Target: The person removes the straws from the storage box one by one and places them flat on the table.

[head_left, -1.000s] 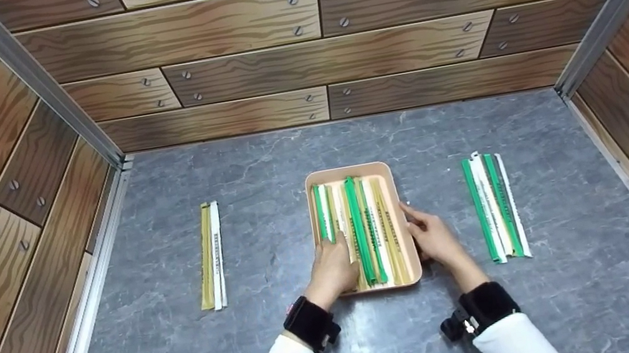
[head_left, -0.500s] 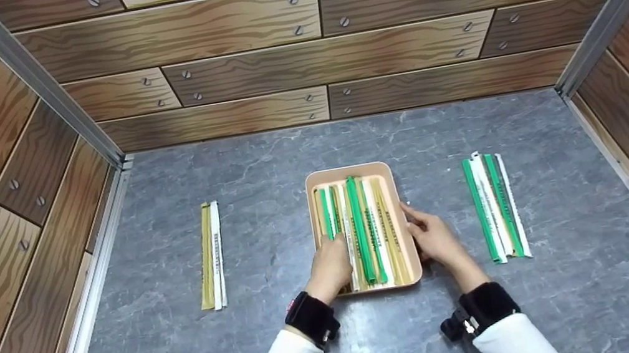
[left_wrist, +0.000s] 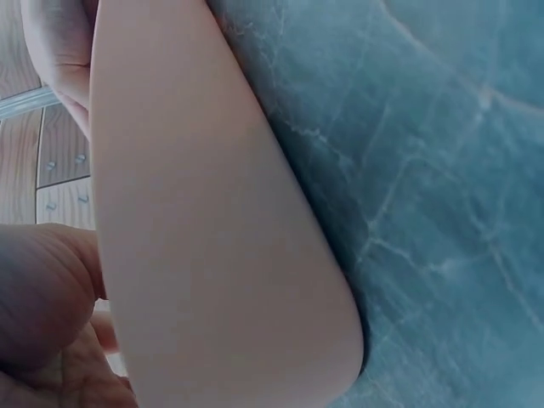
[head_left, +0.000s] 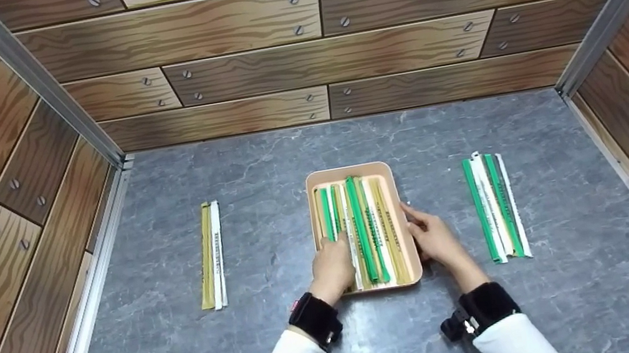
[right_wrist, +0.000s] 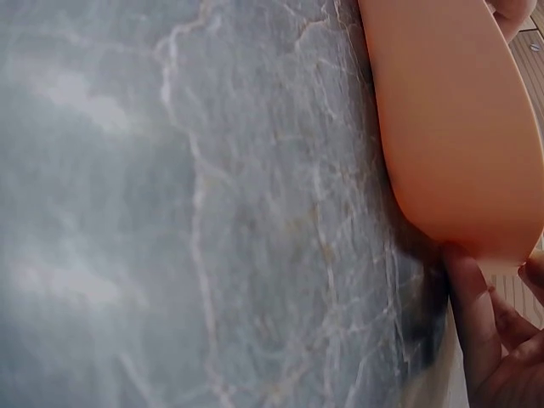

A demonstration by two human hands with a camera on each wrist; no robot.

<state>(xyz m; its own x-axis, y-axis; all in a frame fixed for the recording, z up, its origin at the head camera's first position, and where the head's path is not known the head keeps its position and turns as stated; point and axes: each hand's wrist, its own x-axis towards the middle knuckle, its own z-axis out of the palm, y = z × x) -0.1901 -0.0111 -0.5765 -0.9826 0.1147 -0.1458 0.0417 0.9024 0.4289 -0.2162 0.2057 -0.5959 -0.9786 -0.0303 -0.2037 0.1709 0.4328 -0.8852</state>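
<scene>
A peach-coloured tray stands mid-table, holding a row of long, thin wrapped straws in green, white and yellow. My left hand reaches over the tray's near left part, its fingertips down among the straws there and hidden from the head view. The left wrist view shows thumb and fingers inside the tray wall; whether they pinch a straw I cannot tell. At the tray's right side, my right hand holds the wall. In the right wrist view its fingers meet the tray's base and rim.
Several green and white wrapped straws lie on the grey marbled table right of the tray. A few yellow and white straws lie to its left. Wood-patterned walls enclose the back and sides.
My left hand has shifted slightly right inside the tray. The straws near it have moved right too, and a yellow straw now shows at the left edge. My right hand stays put.
</scene>
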